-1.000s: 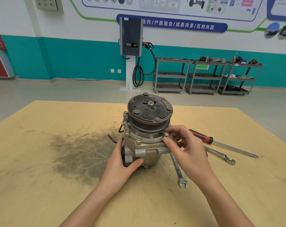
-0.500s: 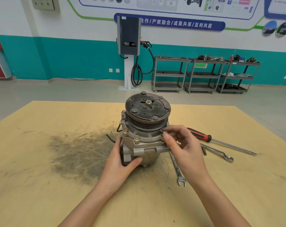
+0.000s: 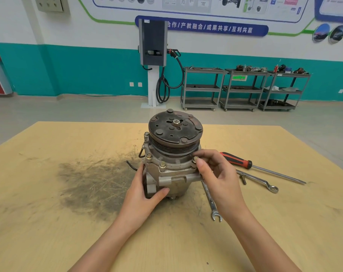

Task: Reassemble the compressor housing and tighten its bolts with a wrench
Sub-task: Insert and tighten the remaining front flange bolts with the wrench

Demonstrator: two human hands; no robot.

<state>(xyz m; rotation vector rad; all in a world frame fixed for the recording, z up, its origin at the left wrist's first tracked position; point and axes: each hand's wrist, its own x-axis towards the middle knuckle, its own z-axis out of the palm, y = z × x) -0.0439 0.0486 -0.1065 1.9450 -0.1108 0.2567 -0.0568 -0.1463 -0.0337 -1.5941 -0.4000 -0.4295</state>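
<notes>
The grey metal compressor stands upright on the wooden table, its dark pulley facing up. Brass-coloured bolts stick up from its front flange. My left hand grips the lower left of the housing, thumb across its front. My right hand pinches the bolt at the flange's right corner between thumb and fingers. A combination wrench lies on the table to the right of the compressor, partly under my right hand.
A red-handled screwdriver and a ring spanner lie to the right, with a loose bolt beside them. A dark grease stain covers the table left of the compressor. Metal carts stand by the far wall.
My right fingers have shifted slightly around the right corner bolt. The left hand and compressor stay put; the view has drifted a little.
</notes>
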